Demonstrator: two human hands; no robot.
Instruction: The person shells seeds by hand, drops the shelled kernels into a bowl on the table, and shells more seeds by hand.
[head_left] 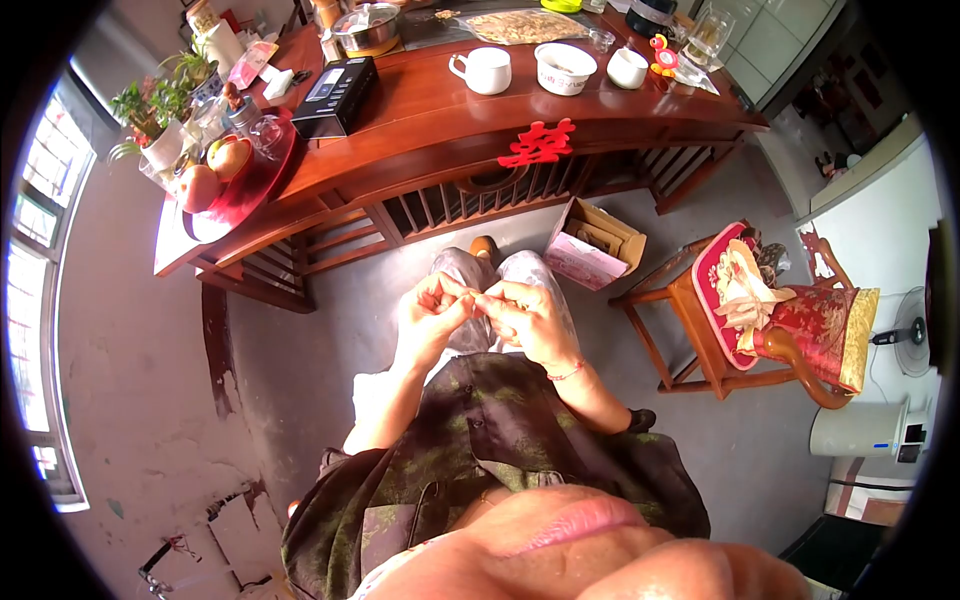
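Note:
My left hand (436,312) and my right hand (524,316) meet above my lap, their fingertips pinched together. Whatever lies between the fingers is too small or too hidden to make out. A thin red string bracelet (567,371) circles my right wrist. Below the hands are my patterned trousers (462,267) and a dark camouflage jacket (520,425).
Ahead curves a red wooden table (420,140) with a white mug (488,71), a white bowl (566,70), a black box (338,95) and a red fruit tray (285,160). A cardboard box (585,262) sits on the floor. To the right stands a wooden chair (690,310).

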